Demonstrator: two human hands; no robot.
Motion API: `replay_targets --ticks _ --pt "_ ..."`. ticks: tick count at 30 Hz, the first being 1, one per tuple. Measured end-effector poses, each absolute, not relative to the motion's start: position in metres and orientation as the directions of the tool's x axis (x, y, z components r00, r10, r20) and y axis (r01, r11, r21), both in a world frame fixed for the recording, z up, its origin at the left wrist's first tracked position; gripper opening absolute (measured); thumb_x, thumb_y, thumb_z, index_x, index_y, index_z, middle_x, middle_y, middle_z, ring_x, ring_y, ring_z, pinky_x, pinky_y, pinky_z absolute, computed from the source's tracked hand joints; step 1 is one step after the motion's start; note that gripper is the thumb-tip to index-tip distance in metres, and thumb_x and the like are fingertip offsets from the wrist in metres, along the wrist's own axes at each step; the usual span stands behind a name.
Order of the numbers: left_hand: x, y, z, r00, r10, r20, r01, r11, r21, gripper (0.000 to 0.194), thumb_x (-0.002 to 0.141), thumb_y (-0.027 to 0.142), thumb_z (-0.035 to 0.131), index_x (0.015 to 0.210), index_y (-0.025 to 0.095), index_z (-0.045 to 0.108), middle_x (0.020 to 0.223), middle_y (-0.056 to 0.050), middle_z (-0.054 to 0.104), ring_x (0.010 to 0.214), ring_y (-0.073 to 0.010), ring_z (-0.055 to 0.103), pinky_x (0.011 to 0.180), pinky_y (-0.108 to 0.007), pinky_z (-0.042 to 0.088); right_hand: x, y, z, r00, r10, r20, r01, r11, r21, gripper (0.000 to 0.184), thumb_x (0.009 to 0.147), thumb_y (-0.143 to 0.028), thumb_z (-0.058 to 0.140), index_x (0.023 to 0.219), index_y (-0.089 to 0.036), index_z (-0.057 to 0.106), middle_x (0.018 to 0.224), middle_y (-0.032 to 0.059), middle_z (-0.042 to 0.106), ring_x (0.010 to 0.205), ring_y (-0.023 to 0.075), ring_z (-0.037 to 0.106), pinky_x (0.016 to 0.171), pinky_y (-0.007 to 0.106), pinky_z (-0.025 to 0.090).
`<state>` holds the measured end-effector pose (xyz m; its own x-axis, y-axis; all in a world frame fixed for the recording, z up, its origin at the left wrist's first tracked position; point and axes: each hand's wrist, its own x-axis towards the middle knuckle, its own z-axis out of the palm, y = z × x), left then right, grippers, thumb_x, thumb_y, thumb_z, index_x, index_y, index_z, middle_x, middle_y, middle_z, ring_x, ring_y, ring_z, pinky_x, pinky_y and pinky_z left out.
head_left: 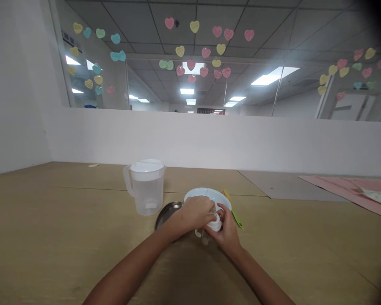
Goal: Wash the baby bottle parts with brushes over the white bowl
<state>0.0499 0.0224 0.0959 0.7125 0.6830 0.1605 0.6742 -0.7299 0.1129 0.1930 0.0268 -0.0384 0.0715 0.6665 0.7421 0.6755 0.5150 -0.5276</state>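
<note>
Both hands meet over the tan table [66, 237], just in front of a white divided plate [209, 195]. My left hand [195, 213] is curled closed over a small white object [215, 223], gripping its top. From the right side, my right hand [226, 228] wraps its fingers round the same white object. What the object is I cannot make out; it looks like a small white container or lid. A dark metal dish [167, 212] lies just left of the hands, partly hidden by my left wrist.
A clear plastic pitcher [145, 186] with a white lid stands left of the plate. A yellow-green utensil [233, 208] lies to the plate's right. A pink mat [352, 188] lies at the far right. A white partition with heart stickers on glass rises behind the table.
</note>
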Motion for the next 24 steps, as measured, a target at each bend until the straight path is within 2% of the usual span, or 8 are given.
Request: replay_targets --ticks 5,11,14,16,20,24 --pt "0.062 0.025 0.093 0.579 0.791 0.198 0.797 -0.6 0.065 0.043 0.076 0.049 0.038 0.068 0.014 0.062 0.061 -0.008 0.059 0.06 -0.0196 0.054 0.049 -0.027 0.031 0.193 0.026 -0.038 0.071 0.654 0.753 0.73 0.48 -0.486 0.068 0.065 -0.045 0.064 0.117 -0.017 0.031 0.079 0.0038 0.06 0.065 0.0192 0.06 0.056 0.029 0.047" --pt "0.06 0.023 0.095 0.576 0.792 0.205 0.796 -0.6 0.081 0.039 0.075 0.046 0.039 0.062 0.016 0.06 0.059 -0.006 0.059 0.058 -0.0175 0.053 0.05 -0.026 0.03 0.194 0.026 -0.038 0.027 0.644 0.764 0.739 0.502 -0.449 0.067 0.066 -0.045 0.063 0.118 -0.018 0.031 0.081 0.0049 0.062 0.066 0.0206 0.061 0.055 0.029 0.046" --pt "0.054 0.021 0.097 0.627 0.737 0.254 0.729 -0.669 0.141 0.031 0.073 0.045 0.044 0.071 0.018 0.06 0.067 -0.003 0.061 0.06 -0.0164 0.053 0.051 -0.026 0.031 0.195 0.025 -0.035 0.015 0.635 0.772 0.739 0.513 -0.436 0.061 0.07 -0.043 0.06 0.117 -0.018 0.031 0.079 0.0037 0.061 0.065 0.0196 0.06 0.054 0.028 0.046" --pt "0.05 0.021 0.098 0.664 0.688 0.291 0.676 -0.72 0.159 0.021 0.072 0.037 0.048 0.077 0.02 0.058 0.074 -0.001 0.062 0.063 -0.0152 0.053 0.051 -0.024 0.03 0.195 0.024 -0.034 -0.002 0.647 0.762 0.73 0.522 -0.442 0.059 0.071 -0.042 0.058 0.117 -0.018 0.031 0.077 0.0021 0.06 0.064 0.0186 0.06 0.055 0.028 0.045" --pt "0.047 0.02 0.1 0.677 0.68 0.282 0.671 -0.727 0.146 0.011 0.07 0.024 0.047 0.072 0.019 0.056 0.072 0.0 0.062 0.061 -0.0135 0.052 0.05 -0.023 0.028 0.195 0.025 -0.034 -0.024 0.67 0.742 0.719 0.527 -0.453 0.062 0.071 -0.042 0.059 0.119 -0.018 0.029 0.079 0.0017 0.06 0.064 0.0184 0.06 0.058 0.028 0.046" --pt "0.047 0.02 0.099 0.667 0.685 0.294 0.686 -0.718 0.116 0.014 0.072 0.029 0.047 0.074 0.019 0.056 0.071 -0.001 0.061 0.06 -0.0143 0.052 0.05 -0.024 0.029 0.196 0.026 -0.037 -0.03 0.677 0.735 0.715 0.529 -0.458 0.063 0.072 -0.041 0.058 0.121 -0.019 0.027 0.082 0.0028 0.061 0.069 0.0201 0.061 0.059 0.029 0.046"
